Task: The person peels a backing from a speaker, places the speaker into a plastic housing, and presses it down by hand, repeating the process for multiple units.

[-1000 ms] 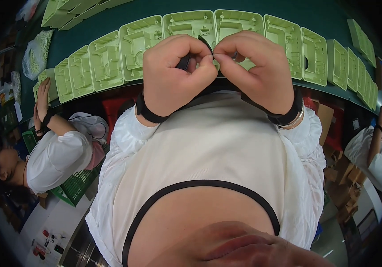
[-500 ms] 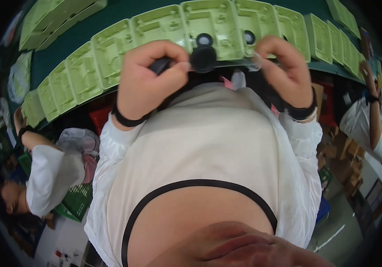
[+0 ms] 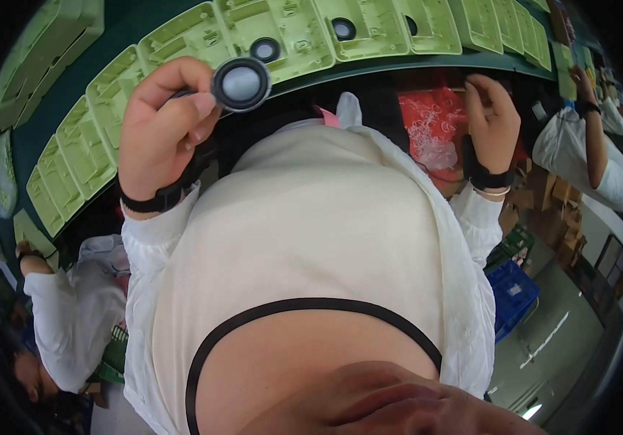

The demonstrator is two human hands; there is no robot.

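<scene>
My left hand (image 3: 163, 123) is closed on a small round speaker (image 3: 242, 85), pinched at its edge between thumb and fingers. Its grey cone and black ring face up. Something dark also shows within the curled fingers, mostly hidden. Just beyond lies a row of light green plastic housings (image 3: 181, 35); one holds a similar speaker (image 3: 264, 49), and another speaker (image 3: 343, 29) sits in the housing to its right. Off to the right, my right hand (image 3: 494, 127) has its fingers apart with nothing in them, beside a red container (image 3: 424, 109) holding clear plastic scraps (image 3: 438, 134).
Stacked green housings (image 3: 50, 54) stand at the far left on the dark green table. A person (image 3: 76, 312) is at the left, another person (image 3: 580, 148) at the right. Lower right are a blue crate (image 3: 511, 293) and cardboard pieces (image 3: 562, 203).
My hands have moved apart. The right let go of a clear strip and moved right, beside the red container. My left hand moved left with the speaker, whose grey face now shows.
</scene>
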